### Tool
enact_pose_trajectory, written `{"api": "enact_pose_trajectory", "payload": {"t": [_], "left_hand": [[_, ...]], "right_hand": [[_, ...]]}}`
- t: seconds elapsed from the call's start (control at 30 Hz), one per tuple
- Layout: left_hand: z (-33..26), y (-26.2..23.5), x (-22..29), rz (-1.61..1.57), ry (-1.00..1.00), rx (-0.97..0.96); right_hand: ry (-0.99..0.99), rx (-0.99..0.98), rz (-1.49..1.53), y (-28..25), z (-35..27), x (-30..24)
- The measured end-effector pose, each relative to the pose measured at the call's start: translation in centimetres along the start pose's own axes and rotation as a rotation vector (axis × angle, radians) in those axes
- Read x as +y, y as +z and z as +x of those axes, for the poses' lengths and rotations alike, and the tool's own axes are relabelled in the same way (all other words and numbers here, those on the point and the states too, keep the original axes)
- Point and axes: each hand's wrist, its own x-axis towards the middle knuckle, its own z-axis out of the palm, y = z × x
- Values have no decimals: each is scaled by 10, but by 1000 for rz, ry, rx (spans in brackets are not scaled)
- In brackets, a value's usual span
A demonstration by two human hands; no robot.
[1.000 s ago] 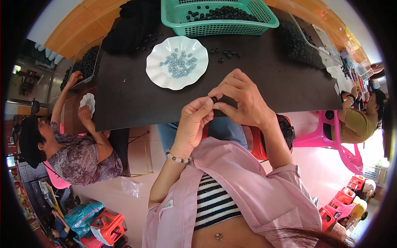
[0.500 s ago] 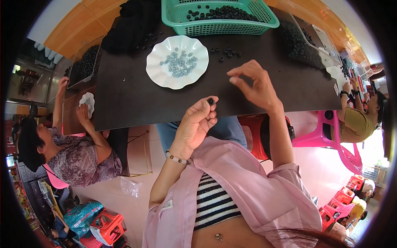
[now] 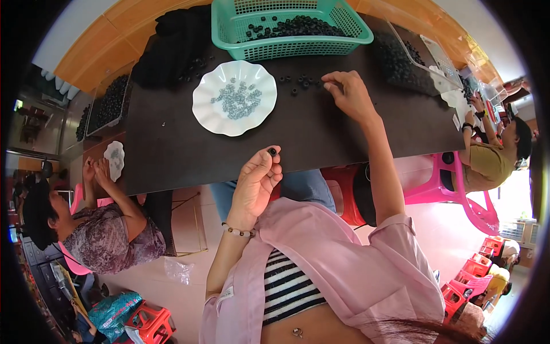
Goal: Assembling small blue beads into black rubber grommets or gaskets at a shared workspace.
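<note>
My left hand [image 3: 255,186] pinches a small black ring [image 3: 272,152] between thumb and fingertips, at the near edge of the dark tabletop [image 3: 172,155]. My right hand [image 3: 350,94], fingers curled, touches loose black rings [image 3: 301,83] beside the white scalloped plate [image 3: 215,117].

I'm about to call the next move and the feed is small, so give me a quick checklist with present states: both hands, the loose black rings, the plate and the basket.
1. Left hand holds a small black ring at its fingertips, near the table edge: ok.
2. Right hand has its fingertips down on the dark table by the loose black rings: ok.
3. Right-hand grip on a ring: cannot tell, the fingertips hide it.
4. White scalloped plate holding small grey pieces sits flat between the hands: ok.
5. Green basket of black rings stands upright behind the plate: ok.
</note>
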Motion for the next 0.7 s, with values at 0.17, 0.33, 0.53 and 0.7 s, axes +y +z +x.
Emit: {"api": "enact_pose_trajectory", "payload": {"t": [0.17, 0.33, 0.53, 0.7], "left_hand": [[-2, -4, 5, -21, 13, 28], [-1, -10, 9, -62, 39, 36], [0, -6, 7, -19, 55, 19], [-1, -4, 6, 61, 58, 3]], "right_hand": [[10, 9, -24, 3, 5, 3], [-16, -47, 31, 10, 11, -14], [-190, -144, 185, 36, 23, -54], [-284, -200, 172, 58, 37, -78]]}}
